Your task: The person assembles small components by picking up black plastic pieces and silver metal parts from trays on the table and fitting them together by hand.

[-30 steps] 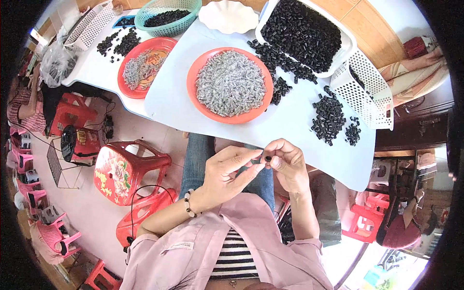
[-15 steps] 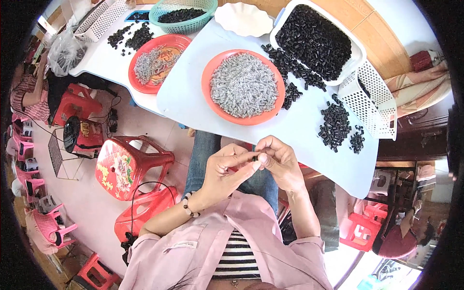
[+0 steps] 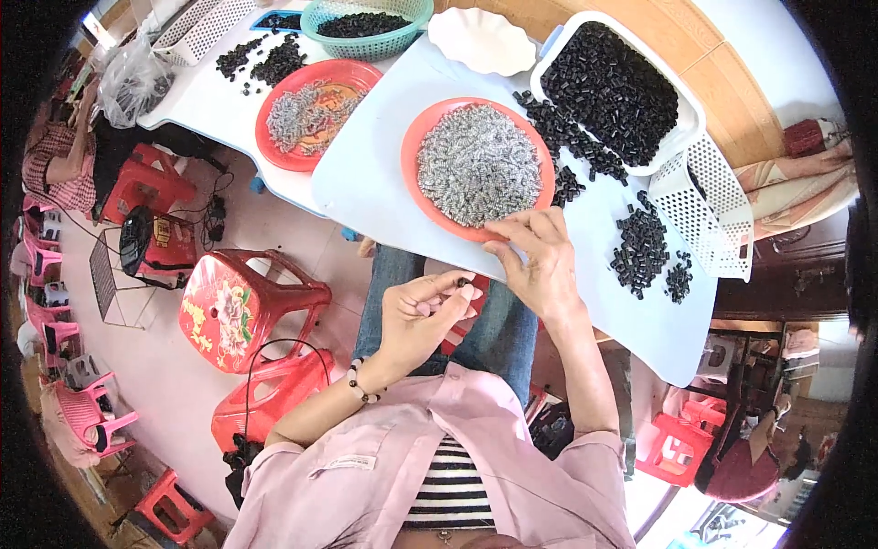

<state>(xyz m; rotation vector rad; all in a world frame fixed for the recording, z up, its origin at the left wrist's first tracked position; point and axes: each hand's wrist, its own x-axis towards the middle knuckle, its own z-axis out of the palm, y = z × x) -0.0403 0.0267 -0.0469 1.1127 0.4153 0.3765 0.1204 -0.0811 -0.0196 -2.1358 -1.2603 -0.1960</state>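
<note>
My left hand (image 3: 421, 308) is above my lap, pinching a small black cylindrical piece (image 3: 464, 283) between thumb and fingertips. At the near rim of a red plate (image 3: 412, 178), my right hand (image 3: 538, 253) reaches out, thumb apart from the fingers and nothing visible between them. That plate is heaped with small silvery coiled pieces (image 3: 477, 165) that look like springs. To the right of it, several loose piles of short black cylinders (image 3: 639, 240) lie on the pale table (image 3: 585, 293).
A white basin (image 3: 690, 119) full of black cylinders stands at the back right, beside a perforated white basket (image 3: 704, 215). Farther left are a second red plate (image 3: 274, 156), a green basket (image 3: 416, 32) and a scalloped white dish (image 3: 482, 41). A red stool (image 3: 224, 311) stands left of my legs.
My right hand has parted from my left and moved up to the plate's near rim. My left hand has stayed over my lap, still pinching the black piece. The view has shifted slightly.
</note>
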